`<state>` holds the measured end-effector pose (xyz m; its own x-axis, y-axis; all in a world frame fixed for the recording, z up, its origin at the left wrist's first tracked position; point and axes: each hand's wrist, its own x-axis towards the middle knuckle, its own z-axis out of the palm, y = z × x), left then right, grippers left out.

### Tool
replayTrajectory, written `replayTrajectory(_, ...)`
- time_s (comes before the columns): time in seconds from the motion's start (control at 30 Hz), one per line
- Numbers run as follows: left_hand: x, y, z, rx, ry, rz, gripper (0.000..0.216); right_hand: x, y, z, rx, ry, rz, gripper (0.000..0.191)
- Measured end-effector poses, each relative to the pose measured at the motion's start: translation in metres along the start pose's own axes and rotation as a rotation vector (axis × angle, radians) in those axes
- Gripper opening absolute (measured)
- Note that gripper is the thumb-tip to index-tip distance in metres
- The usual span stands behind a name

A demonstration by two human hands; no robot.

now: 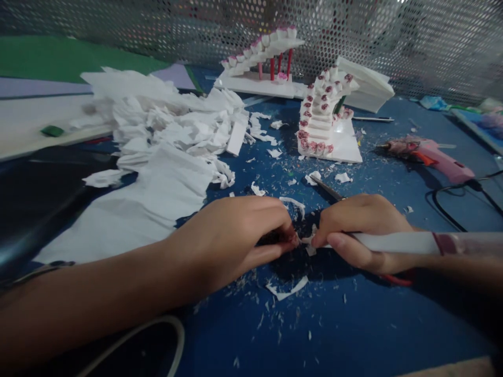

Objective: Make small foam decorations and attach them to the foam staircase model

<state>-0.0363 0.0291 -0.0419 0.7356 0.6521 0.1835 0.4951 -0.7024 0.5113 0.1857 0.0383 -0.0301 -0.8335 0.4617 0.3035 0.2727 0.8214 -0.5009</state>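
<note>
My left hand (239, 235) reaches in from the left, its thumb and fingers pinched around a tiny scrap of white paper (310, 248) that hangs between both hands. My right hand (361, 230) is closed, with its fingertips at the same scrap. A white tube with a maroon band (416, 243) lies along the right palm and forearm, its narrow end at the fingertips. Behind that hand, a pair of scissors (324, 187) points away to the left; a red loop below the hand may be its handle. A curved paper strip (288, 288) lies just below.
Crumpled white paper (157, 120) is heaped at left. Two white model staircases, one with red pillars (255, 89) and one with dark-red flowers (324, 120), stand at the back. A pink glue gun (436, 154) with a black cord lies right. Shreds litter the blue table (334, 335).
</note>
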Motion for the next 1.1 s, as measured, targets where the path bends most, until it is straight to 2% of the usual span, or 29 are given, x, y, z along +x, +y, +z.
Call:
replayTrajectory(0.2,0.0020,0.0010,-0.0006,0.008,-0.023,-0.008,0.008,0.0026,-0.0009,0.0006,0.063,0.049,-0.006,0.030)
replayTrajectory(0.5,0.0008,0.0049,-0.0001,-0.032,0.031,0.020,0.021,0.0041,0.0002,-0.0004,0.101,-0.039,-0.040,0.027)
replayTrajectory(0.73,0.0028,0.0047,0.0000,-0.122,-0.033,-0.016,0.011,0.0024,0.0025,-0.0013,0.116,-0.086,-0.020,0.023)
replayTrajectory(0.97,0.0040,0.0029,0.0007,-0.109,-0.023,0.004,0.015,0.0034,-0.0003,-0.0036,0.111,-0.009,0.014,0.024)
replayTrajectory(1.1,0.0046,0.0025,0.0003,-0.091,-0.029,0.021,0.015,0.0046,-0.0011,-0.0039,0.045,-0.030,0.020,0.027)
